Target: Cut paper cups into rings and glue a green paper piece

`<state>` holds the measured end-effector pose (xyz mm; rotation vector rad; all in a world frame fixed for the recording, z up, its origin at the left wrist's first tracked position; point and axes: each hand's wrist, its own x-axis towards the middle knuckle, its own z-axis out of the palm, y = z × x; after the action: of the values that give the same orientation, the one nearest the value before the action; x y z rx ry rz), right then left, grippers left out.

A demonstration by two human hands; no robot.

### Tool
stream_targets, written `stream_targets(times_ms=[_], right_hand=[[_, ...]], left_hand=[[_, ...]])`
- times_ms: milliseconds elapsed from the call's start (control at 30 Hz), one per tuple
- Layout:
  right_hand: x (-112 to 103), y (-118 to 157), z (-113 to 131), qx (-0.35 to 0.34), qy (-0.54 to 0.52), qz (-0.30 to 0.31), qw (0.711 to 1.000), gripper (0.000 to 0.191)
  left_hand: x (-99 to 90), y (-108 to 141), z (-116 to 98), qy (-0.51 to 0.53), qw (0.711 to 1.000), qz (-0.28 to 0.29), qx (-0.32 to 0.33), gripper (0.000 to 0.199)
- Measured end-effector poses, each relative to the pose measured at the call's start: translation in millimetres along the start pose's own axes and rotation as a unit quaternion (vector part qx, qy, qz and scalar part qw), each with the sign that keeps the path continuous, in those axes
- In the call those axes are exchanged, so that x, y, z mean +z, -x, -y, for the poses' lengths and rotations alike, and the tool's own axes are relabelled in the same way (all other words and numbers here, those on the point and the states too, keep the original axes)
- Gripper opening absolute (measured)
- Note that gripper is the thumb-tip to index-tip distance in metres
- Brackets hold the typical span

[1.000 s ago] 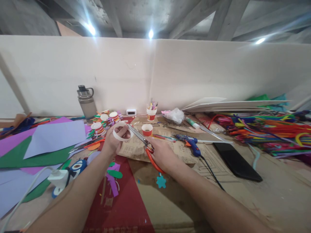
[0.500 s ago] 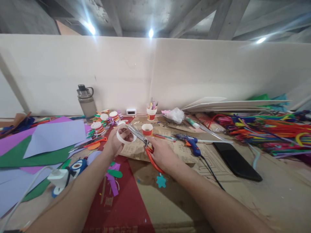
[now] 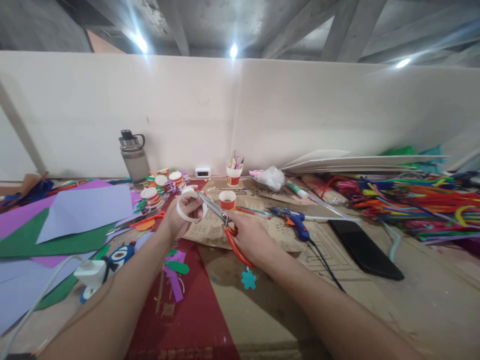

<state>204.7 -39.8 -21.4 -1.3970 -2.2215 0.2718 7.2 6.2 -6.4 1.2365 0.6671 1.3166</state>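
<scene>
Near the middle of the table my left hand [image 3: 182,215] is closed on a white ring [image 3: 184,218], which looks like a paper cup's rim. My right hand [image 3: 245,232] grips the red handles of a pair of scissors [image 3: 233,244]. The scissor blades point up and left and reach the right side of the ring. Just behind the blades stands a red and white paper cup [image 3: 227,200]. A teal flower-shaped cutout [image 3: 248,279] lies below my right hand. Purple and green paper scraps [image 3: 174,282] lie below my left hand.
On the left are coloured paper sheets [image 3: 84,212], a bottle [image 3: 134,159], orange-handled scissors [image 3: 150,217] and a power strip [image 3: 122,255]. Decorated cups [image 3: 151,197] stand behind my left hand. To the right are a blue glue gun [image 3: 298,222], a black phone [image 3: 365,249] and pipe cleaners [image 3: 420,202].
The white ring and my left fingers have shifted and turned slightly to the left. My right hand with the scissors has barely moved.
</scene>
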Motion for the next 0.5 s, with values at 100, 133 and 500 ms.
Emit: stream_targets(times_ms=[100, 133, 500], right_hand=[[0.4, -0.3, -0.5, 0.002, 0.001, 0.0, 1.0, 0.034], [0.4, -0.5, -0.4, 0.003, 0.001, 0.0, 1.0, 0.034], [-0.6, 1.0, -0.2, 0.008, 0.015, -0.003, 1.0, 0.046]], left_hand=[[0.6, -0.4, -0.4, -0.002, 1.0, -0.024, 0.001, 0.033], [0.6, -0.6, -0.4, -0.001, 0.999, -0.037, 0.008, 0.033], [2.9, 2.4, 6.1, -0.001, 1.0, -0.025, 0.011, 0.034]])
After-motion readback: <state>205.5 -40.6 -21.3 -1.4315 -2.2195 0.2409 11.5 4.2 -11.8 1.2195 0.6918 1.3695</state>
